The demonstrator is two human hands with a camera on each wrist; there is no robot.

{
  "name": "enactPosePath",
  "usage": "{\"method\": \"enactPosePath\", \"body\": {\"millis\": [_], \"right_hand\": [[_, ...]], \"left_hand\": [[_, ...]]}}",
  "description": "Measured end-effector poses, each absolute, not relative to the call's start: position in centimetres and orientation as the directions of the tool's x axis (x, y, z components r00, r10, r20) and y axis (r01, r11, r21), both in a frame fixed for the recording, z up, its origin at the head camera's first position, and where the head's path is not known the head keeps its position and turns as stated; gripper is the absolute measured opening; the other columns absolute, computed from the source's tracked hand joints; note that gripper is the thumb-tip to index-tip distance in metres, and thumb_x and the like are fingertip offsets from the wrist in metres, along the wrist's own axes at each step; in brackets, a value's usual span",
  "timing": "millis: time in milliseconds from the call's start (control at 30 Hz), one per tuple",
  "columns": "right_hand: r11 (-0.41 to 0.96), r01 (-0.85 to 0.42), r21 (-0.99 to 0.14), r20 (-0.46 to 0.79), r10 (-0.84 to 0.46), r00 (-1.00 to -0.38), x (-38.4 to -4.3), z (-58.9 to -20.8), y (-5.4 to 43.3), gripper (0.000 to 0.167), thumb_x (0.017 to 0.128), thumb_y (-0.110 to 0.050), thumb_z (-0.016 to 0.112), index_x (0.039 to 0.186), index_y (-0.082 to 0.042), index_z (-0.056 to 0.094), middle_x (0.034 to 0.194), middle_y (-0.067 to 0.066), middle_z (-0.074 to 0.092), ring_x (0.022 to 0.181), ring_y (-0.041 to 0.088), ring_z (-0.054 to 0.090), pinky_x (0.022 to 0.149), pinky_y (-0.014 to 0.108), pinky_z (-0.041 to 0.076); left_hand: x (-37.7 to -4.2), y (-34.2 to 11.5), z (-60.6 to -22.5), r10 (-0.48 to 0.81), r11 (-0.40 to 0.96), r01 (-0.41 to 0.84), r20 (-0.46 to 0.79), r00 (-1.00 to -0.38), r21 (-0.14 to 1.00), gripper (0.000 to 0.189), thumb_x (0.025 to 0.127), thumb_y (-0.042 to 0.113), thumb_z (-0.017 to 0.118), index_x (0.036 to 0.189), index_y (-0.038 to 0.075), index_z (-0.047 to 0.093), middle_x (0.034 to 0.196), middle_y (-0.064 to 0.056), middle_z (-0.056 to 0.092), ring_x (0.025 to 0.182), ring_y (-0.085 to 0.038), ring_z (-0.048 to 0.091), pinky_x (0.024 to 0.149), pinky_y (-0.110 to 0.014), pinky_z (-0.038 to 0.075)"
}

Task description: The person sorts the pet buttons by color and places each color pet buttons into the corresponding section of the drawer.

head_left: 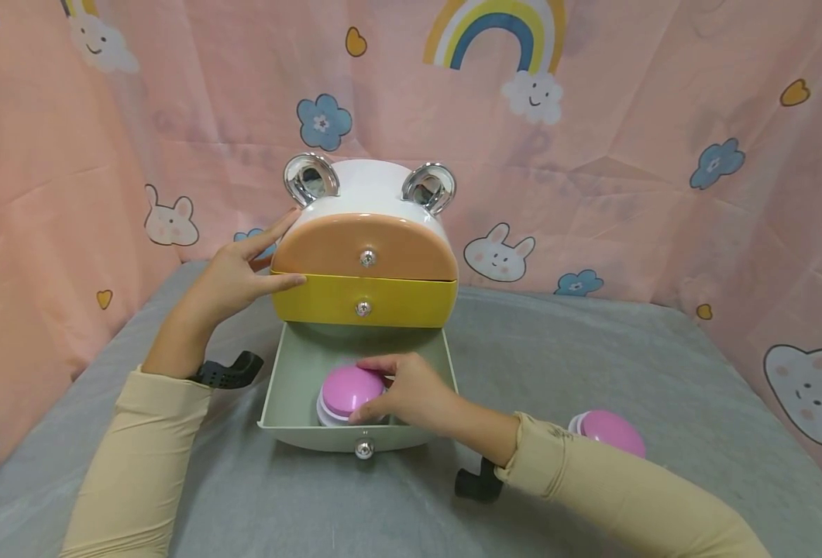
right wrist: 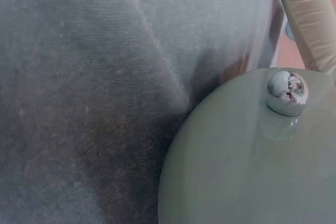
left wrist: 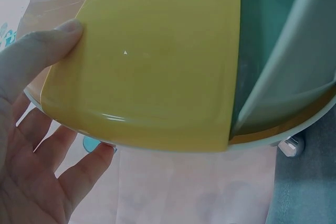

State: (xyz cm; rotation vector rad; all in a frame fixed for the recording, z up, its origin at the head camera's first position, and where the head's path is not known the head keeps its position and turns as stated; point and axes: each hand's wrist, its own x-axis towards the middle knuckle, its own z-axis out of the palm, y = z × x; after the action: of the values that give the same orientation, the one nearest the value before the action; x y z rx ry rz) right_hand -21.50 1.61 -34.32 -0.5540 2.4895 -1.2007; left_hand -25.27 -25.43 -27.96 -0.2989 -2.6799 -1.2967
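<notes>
A small drawer cabinet [head_left: 376, 182] with a white rounded top and chrome ears stands on the grey cloth. Its bottom pale-green drawer [head_left: 299, 349] is pulled out, while the yellow drawer [head_left: 327, 298] and orange drawer [head_left: 323, 248] are in. My left hand [head_left: 232, 279] steadies the cabinet's left side, thumb against the yellow front and fingers along the side. Inside the green drawer, my right hand [head_left: 411, 391] grips a round pink-and-white case [head_left: 348, 391] between thumb and fingers. The right wrist view shows the drawer's front and chrome knob [right wrist: 287, 93], without the right hand.
A second pink-and-white case [head_left: 613, 432] lies on the grey cloth [head_left: 522, 356] at the right, partly hidden by my right sleeve. A pink patterned curtain [head_left: 243, 93] hangs behind and at the sides. Black wrist mounts [head_left: 232, 372] stick out near both cuffs.
</notes>
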Motion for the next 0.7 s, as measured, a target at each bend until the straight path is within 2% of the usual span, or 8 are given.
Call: {"method": "enactPosePath", "body": {"millis": [700], "right_hand": [[0.595,-0.183,-0.782,-0.164,-0.480,-0.862,-21.79,-34.61,1.42,0.068,0.069,-0.019,0.092,0.130,-0.005,0.066,0.130,0.010,0.068,0.121,0.026,0.061,0.104,0.041,0.053]], "left_hand": [[-25.22,-25.41,-27.92,0.114,0.618,0.241,0.218,-0.969,0.749,0.084,0.085,0.037,0.079,0.150,0.056,0.027,0.163,-0.005,0.031,0.144,-0.038,0.041,0.112,-0.054,0.043]]}}
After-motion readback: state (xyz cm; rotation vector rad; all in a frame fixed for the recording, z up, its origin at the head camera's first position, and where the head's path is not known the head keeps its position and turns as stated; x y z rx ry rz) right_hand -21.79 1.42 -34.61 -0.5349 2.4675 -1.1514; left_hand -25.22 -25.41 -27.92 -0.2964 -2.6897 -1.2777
